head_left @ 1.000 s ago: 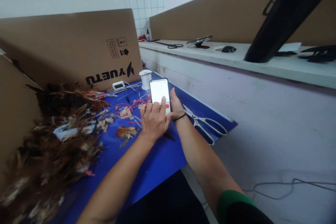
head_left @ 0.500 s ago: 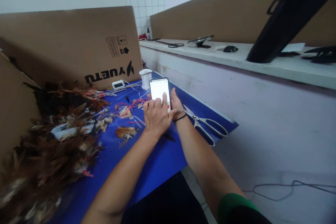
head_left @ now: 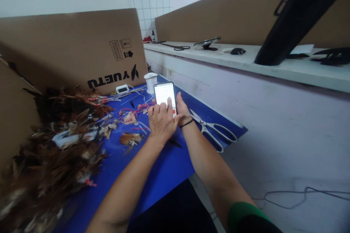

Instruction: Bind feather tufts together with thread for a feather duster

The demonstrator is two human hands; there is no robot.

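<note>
A smartphone (head_left: pixel 164 93) with a lit white screen and a red spot low on it is tilted up above the table. My right hand (head_left: pixel 183 110), a dark band round its wrist, cradles it from the right side and behind. Over the lower screen lies my left hand (head_left: pixel 161 122), back upward, fingers stretched out and the index finger on the glass. This hand hides the phone's bottom part. Beside my right wrist, metal scissors (head_left: pixel 210 127) rest with blades apart. Pink string (head_left: pixel 136 109) and a brown feather tuft (head_left: pixel 130 139) lie left of my hands.
Brown feathers (head_left: pixel 60 164) are heaped on the left of the blue table (head_left: pixel 164 167). Behind the phone stands a white spool (head_left: pixel 150 83), near a small white device (head_left: pixel 122 89). A large cardboard box (head_left: pixel 68 51) closes the back; a white ledge (head_left: pixel 232 56) runs along the right.
The view has shifted very slightly. My hands and the phone keep almost the same pose, with the left index finger still on the screen.
</note>
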